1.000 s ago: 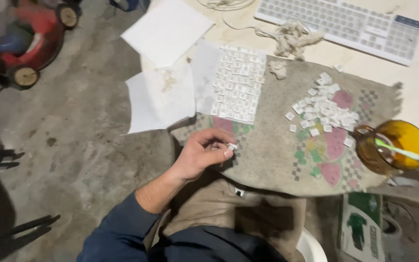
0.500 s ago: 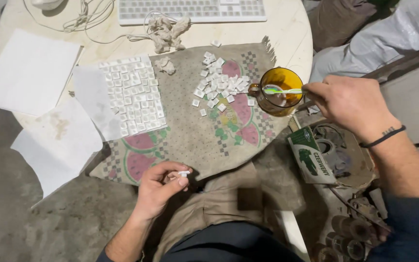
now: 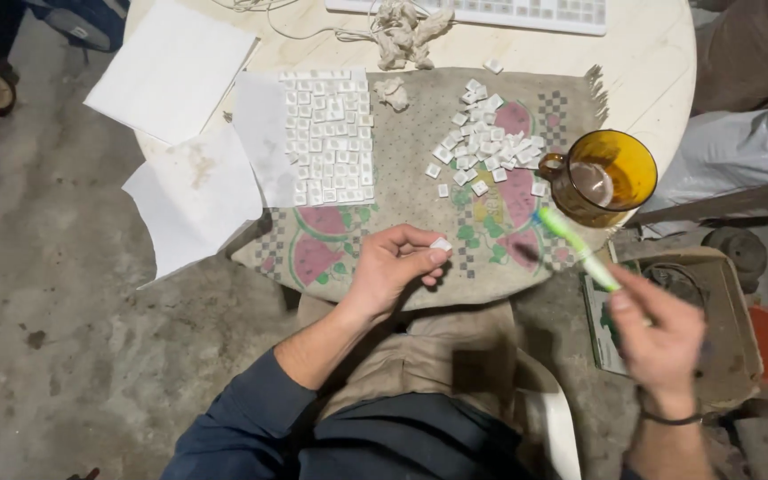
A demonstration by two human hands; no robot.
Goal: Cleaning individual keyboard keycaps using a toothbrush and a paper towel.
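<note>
**Keycap in one hand, brush in the other**

While the left hand [image 3: 395,267] pinches a small white keycap [image 3: 441,244] between thumb and fingertips just above the near edge of the cloth [image 3: 402,191], the right hand [image 3: 664,333] grips a green toothbrush [image 3: 577,248] by its handle, the bristle end pointing toward the cap. By the look of it, the step in hand is scrubbing one cap at a time; bringing brush and cap together would call for a steady pinch, since the cap is small and mostly hidden by the fingers. Only its pale top shows, squarish and plain.

Farther out on the cloth, a loose heap of white keycaps [image 3: 486,147] lies near an amber glass mug [image 3: 604,176] holding liquid. To the left, rows of caps [image 3: 329,138] sit in a neat grid on a sheet of paper [image 3: 260,133]. Beyond them, on the round tabletop [image 3: 660,62], lie a crumpled rag [image 3: 402,31] and the edge of a keyboard [image 3: 491,11].
</note>
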